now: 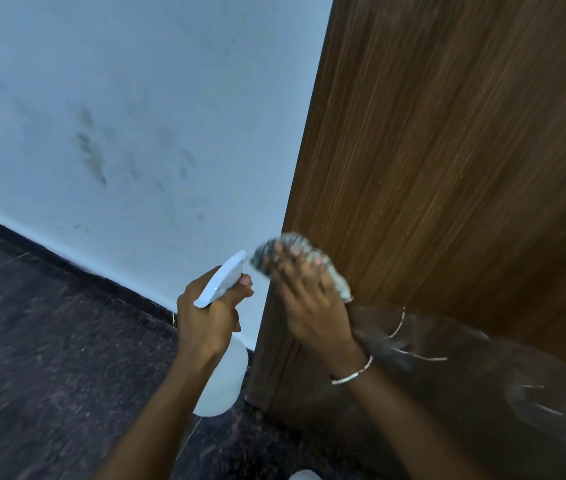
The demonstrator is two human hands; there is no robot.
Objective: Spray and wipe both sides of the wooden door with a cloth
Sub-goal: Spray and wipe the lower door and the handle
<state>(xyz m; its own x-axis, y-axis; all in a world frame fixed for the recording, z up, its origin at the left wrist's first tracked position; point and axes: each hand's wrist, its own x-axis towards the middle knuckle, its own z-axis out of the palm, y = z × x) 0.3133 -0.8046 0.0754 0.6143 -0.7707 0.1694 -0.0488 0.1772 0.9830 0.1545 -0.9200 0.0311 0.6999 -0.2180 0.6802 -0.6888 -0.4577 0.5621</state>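
Brown, vertical-grained wood: wooden door (447, 168), free edge turned toward pale smudged wall (118, 133), bottom edge just above dark speckled floor (49, 358).

Cloth (295, 240): grey-white, bunched, pressed to the door face just beside the free edge, low on the panel. Pattern lost to motion blur, possibly a check.

Right hand (309, 306): fingers spread over the cloth, palm bearing it against the wood. Thin metal bangle (352, 374) at the wrist.

Left hand (205, 323): curled round the neck of white spray bottle (220, 379), fingertips wrapped to the front by the trigger, nozzle toward the door edge. Held off the door, just beside the cloth.

Step in hand, as judged: wiping the lower part of this face near the edge.

Handling notes:
- Wipe along the grain in overlapping passes.
- Carry strokes right out to the free edge and down to the bottom corner.
- Hold the palm flat for even pressure.
- Refold to a clean side once soiled.
- Spray lightly, then wipe before any dripping.
- Steady the door against swinging.

Other face out of view, so no judging progress there.

Markings: none legible. Bottle plain white, no label, brand or print on the side shown. No writing on door, cloth or wall.
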